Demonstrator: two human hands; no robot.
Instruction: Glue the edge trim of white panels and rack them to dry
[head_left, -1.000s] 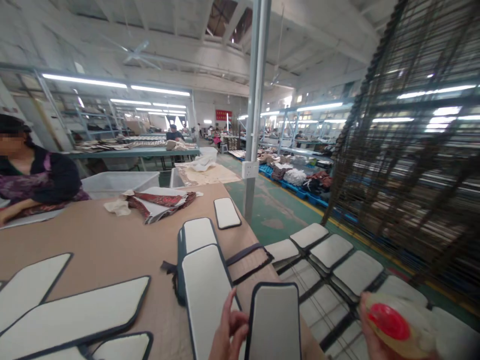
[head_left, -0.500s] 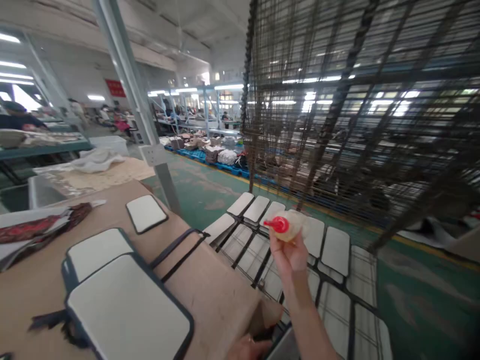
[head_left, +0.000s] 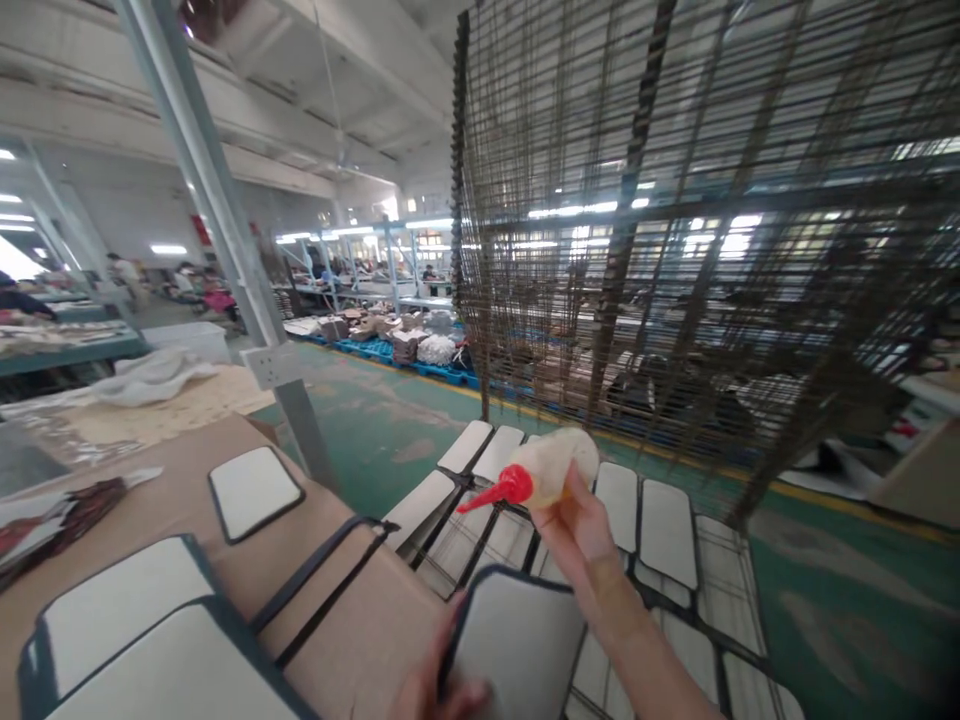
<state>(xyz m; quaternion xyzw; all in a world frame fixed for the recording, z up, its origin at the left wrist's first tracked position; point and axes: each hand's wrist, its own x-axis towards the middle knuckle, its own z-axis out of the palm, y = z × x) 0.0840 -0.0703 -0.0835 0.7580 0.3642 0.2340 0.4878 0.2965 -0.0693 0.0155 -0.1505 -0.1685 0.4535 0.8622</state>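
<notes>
My right hand is wrapped round a cloudy, cream-coloured squeeze bottle with a red pointed nozzle. The bottle lies tilted on its side, its tip pointing left and slightly down. Low in the view, my left hand, partly blurred, grips the left side of a white, dark-edged rounded panel. That panel stands tilted up below the bottle, its lower part cut off by the frame. Larger white panels with dark edging lie overlapped on the brown-covered table, and a smaller dark-edged panel rests farther back.
Rows of white panels lie on a low wire rack right of the table. Raised mesh shelves stand above it. Two dark straps cross the table. A metal post rises at its far edge. People work in the background.
The dark-edged panel has come up into view in my left hand. The bottle has turned, showing its nozzle pointing left and downward. The view has shifted, with the table lower and farther left.
</notes>
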